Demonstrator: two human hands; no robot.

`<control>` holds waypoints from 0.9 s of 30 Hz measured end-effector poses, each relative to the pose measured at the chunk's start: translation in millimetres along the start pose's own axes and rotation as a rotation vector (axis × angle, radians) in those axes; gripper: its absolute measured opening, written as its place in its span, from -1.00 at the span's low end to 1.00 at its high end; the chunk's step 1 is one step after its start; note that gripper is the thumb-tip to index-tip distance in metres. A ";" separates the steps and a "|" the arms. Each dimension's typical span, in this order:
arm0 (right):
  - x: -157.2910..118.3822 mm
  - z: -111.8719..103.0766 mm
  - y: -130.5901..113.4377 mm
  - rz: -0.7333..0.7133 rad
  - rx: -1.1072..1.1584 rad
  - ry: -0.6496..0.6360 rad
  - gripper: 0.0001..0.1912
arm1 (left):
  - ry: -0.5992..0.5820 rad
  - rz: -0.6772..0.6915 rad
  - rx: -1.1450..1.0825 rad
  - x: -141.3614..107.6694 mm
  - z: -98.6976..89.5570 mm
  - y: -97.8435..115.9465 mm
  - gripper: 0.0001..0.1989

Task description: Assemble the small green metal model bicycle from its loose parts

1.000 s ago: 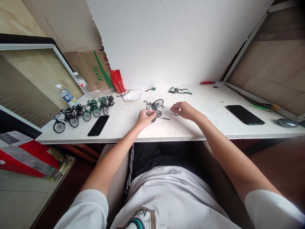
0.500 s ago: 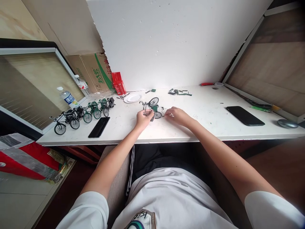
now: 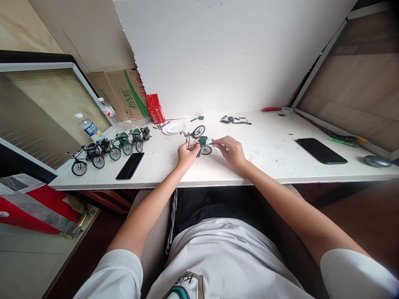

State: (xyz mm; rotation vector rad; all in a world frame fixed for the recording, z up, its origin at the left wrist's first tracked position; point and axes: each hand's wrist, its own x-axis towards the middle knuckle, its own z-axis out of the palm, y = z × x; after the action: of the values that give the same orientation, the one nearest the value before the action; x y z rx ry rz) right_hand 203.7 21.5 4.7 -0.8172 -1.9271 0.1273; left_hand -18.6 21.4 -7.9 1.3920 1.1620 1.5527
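My left hand is closed on the frame of a small model bicycle, which has dark spoked wheels and a green part near its middle. One wheel points up and away, while the other is low beside my fingers. Just right of the bicycle, my right hand pinches a thin dark piece between thumb and fingertips. That piece reaches toward the green part; whether it touches is too small to tell.
Several finished-looking model bicycles stand at the left, near a bottle and a phone. Behind are white plates, a red box and loose green parts. Another phone lies right.
My right hand has lifted off the tabletop and now holds the thin dark piece up beside the bicycle. The bicycle has shifted slightly left in my left hand.
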 end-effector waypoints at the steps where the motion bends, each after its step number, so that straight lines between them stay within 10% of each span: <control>1: -0.6 0.8 0.5 -0.003 0.000 0.006 -0.61 | -0.003 0.001 0.005 0.0 0.3 -0.3 -0.71; 27: -3.5 5.2 2.1 0.009 -0.054 -0.057 -0.63 | 0.023 -0.007 0.133 -2.2 -0.7 2.0 -0.77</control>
State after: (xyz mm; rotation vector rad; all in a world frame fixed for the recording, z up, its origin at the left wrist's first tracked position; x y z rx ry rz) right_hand 201.4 22.3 -1.5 -0.8670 -1.9881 0.1059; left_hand -18.9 18.5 -6.8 1.4576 1.3035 1.5135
